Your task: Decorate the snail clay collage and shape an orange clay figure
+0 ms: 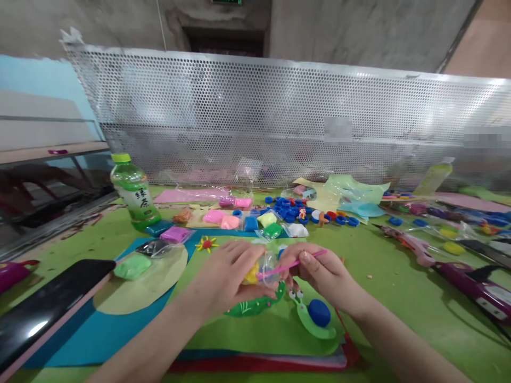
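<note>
My left hand [227, 274] is closed around a clear bag of yellow clay [251, 274] above the middle of the green sheet [223, 340]. Pinched in my right hand [319, 271] is a thin pink plastic stick [317, 254], its left end at the bag's mouth. Under my hands lies a green clay shape [251, 307] with small coloured dots, partly hidden. A clay snail [319, 314] with a blue shell and googly eyes rests below my right hand. Near my left fingers, a yellow clay flower [206, 244] has a red centre.
Bagged clay lumps [229, 221] and blue rings [285, 209] line the back of the table. A green tea bottle [133, 194] stands at left, behind a black phone [51, 303]. At right lies a purple glue-gun-like tool [471, 282]. A perforated metal panel [279, 117] closes the back.
</note>
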{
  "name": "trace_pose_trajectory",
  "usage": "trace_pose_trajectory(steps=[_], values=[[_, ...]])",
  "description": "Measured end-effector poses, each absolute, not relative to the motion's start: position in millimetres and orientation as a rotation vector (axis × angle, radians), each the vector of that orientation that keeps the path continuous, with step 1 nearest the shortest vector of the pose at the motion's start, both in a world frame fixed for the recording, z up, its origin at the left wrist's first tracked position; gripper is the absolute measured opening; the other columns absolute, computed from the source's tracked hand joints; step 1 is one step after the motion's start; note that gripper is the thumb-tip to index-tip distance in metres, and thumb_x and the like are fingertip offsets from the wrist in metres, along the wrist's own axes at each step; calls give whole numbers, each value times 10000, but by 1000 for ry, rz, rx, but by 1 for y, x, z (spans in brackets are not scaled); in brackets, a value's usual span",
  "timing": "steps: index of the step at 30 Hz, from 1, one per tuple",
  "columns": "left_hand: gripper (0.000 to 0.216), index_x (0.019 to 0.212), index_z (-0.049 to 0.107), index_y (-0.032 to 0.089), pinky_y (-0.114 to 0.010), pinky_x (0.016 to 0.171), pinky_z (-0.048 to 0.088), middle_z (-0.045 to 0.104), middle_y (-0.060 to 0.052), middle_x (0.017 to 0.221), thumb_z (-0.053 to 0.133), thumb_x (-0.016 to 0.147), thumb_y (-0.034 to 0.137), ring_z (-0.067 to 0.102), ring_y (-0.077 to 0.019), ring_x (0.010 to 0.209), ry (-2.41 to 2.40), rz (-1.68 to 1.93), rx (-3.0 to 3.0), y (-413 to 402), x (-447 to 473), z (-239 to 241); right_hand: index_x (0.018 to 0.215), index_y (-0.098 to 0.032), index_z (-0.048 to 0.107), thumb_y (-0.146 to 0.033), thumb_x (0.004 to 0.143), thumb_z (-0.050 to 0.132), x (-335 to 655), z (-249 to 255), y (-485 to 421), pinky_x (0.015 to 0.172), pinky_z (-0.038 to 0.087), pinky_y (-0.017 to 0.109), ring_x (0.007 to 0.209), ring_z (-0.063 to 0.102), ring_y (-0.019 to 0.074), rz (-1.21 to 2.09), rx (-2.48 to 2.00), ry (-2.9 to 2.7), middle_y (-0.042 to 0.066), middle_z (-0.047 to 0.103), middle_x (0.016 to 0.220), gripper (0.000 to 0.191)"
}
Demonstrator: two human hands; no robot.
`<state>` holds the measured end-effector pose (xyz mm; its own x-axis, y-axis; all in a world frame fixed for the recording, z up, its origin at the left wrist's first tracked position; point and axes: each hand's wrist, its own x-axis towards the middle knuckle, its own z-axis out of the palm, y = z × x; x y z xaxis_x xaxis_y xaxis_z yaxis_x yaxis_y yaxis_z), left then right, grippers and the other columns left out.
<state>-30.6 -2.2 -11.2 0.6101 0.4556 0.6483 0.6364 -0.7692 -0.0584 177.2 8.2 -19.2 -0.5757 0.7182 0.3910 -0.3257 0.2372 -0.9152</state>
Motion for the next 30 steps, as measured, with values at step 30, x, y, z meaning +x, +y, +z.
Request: trace_pose_trajectory(steps=[30], values=[[653,1200,430,149,-396,769,512,601,-151,1111,334,807,661,581,-278,998,-1583,-727,-2522,8,-41,-11,807,-177,665,-398,881,483,190,-12,28,503,341,242,541,466,101,1400,-436,-1530,18,567,657,295]])
